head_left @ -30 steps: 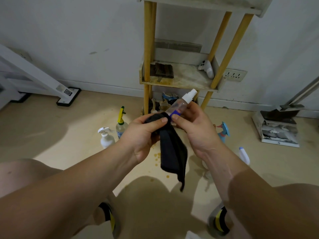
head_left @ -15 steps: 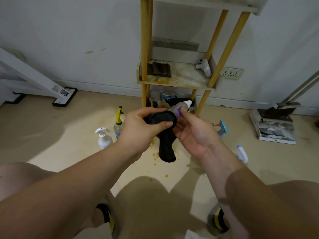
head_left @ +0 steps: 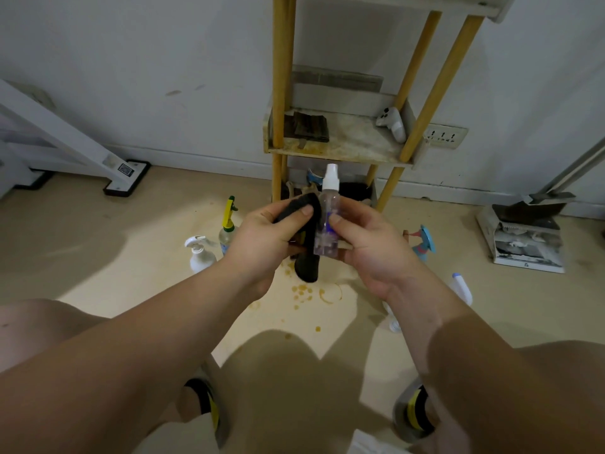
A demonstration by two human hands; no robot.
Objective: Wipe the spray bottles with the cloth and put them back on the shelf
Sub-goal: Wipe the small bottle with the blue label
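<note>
Your left hand (head_left: 262,237) grips the black cloth (head_left: 306,267), with the thumb clamped over the bunched top and the loose end hanging below the fist. Your right hand (head_left: 370,247) pinches the small clear spray bottle (head_left: 327,224), thumb on the front and fingers behind. The bottle is upright between the two hands, its white nozzle poking above both, and the cloth touches the side facing your left hand. The shelf (head_left: 340,149) stands beyond the hands on yellow posts. On its middle board a dark folded item (head_left: 307,127) sits above the left hand and a white controller (head_left: 391,121) above the right. On the floor left of your left hand, a white pump bottle (head_left: 199,255) and a yellow-trigger bottle (head_left: 227,224) stand just beside each other. Right of your right hand is a blue trigger sprayer (head_left: 424,244), its body hidden behind the hand. Further right, a white bottle (head_left: 461,288) lies on its side. Brown stains (head_left: 314,291) mark the floor under the hands.
</note>
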